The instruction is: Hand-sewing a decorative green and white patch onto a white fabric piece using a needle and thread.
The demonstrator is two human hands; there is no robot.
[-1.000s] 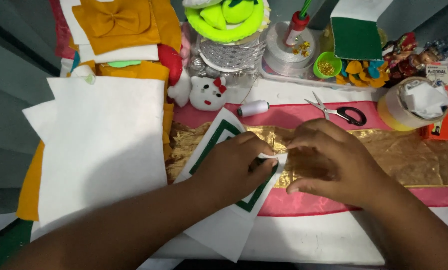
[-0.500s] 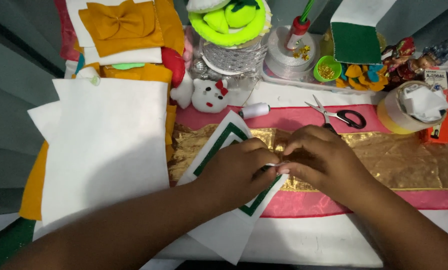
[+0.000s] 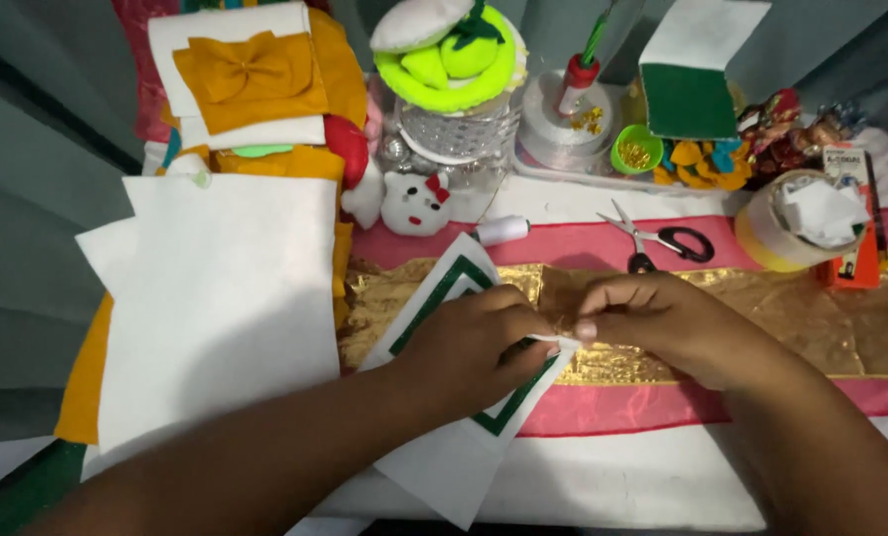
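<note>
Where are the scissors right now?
In the head view the scissors lie on the pink strip, right of centre, just beyond the right hand, between the white thread spool and the tape roll.

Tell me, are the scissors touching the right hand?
Apart. The head view shows the scissors lying on the pink cloth beyond the right hand, with a strip of gold foil visible between them.
</note>
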